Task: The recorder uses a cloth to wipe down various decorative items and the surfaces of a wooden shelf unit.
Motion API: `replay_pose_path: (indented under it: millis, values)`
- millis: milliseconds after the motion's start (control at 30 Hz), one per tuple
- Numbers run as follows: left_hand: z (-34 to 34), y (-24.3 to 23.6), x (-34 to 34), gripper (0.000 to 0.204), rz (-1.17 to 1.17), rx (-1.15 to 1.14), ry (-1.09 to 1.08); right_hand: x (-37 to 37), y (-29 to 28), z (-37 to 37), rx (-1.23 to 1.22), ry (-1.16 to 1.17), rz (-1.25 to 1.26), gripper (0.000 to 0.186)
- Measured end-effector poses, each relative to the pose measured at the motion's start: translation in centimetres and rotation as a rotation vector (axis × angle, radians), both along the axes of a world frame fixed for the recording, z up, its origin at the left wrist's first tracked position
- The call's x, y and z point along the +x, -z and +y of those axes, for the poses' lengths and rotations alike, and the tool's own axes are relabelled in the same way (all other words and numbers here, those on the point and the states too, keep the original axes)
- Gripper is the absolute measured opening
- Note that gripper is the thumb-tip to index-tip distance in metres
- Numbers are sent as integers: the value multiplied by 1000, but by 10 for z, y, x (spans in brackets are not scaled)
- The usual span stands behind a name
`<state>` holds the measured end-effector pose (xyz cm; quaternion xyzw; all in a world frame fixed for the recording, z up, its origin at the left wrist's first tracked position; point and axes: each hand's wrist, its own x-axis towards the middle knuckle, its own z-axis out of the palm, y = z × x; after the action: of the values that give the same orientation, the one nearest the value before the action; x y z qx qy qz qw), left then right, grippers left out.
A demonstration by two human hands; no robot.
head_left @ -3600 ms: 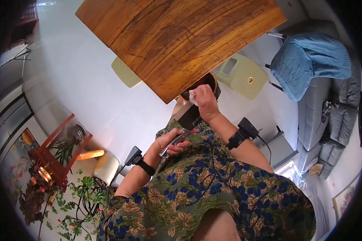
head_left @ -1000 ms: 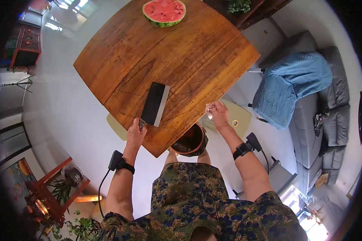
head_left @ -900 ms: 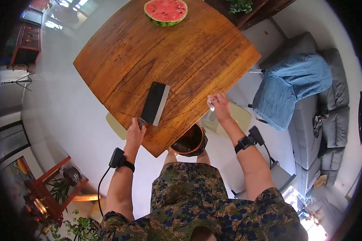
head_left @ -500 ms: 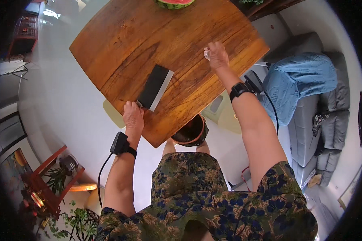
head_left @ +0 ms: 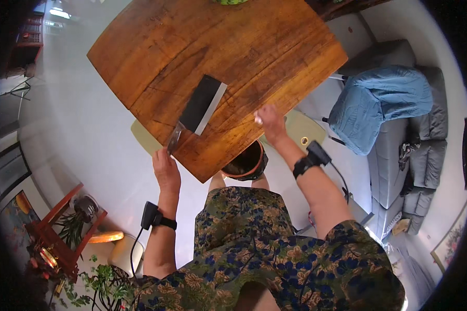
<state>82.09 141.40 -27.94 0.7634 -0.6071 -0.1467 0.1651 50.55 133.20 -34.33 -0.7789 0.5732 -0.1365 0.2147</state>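
A black cleaver (head_left: 198, 103) with a bright cutting edge lies flat on the wooden table (head_left: 155, 36), its handle pointing toward the near left edge. My left hand (head_left: 167, 173) is just beside the handle's end, fingers extended at the table's edge; any slight touch is hard to make out. Over the near edge of the table, close above the bin (head_left: 258, 169), my right hand (head_left: 273, 124) is closed around a small white crumpled piece, seemingly tissue (head_left: 257, 118). Most of that piece is hidden by the fingers. A watermelon piece (head_left: 230, 1) is cut off at the top of the view.
The bin, with a dark liner, stands below the table's near edge between my legs. Pale stools (head_left: 307, 129) are tucked by the table. To the right is a grey sofa (head_left: 394, 166), beside a blue cloth (head_left: 368, 101). Plants (head_left: 106, 282) stand at lower left.
My right hand has come back from the table's middle right toward the near edge with the white piece. My left hand has slid off the cleaver's handle toward me, uncovering it.
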Motion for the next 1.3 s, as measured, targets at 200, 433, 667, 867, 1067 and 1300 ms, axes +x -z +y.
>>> replay_pose_path:
  millis: [200,433,667,867,1067,1300]
  values:
    - [38,2,9,28,176,-8,52,16,8,63,108,-3,-113,13]
    - [59,2,-2,26,464,130,38,-13,51,-59,5,189,-79,21]
    - [67,3,-2,13,535,150,42,12,28,-57,-94,125,96,14]
    - [65,10,1,12,554,179,43,40,-1,57,-26,33,-21,17]
    - [64,17,-5,15,649,164,8,22,9,103,133,-85,-70,15]
    - [87,16,-12,14,750,193,-57,36,-15,33,-4,1,-105,13]
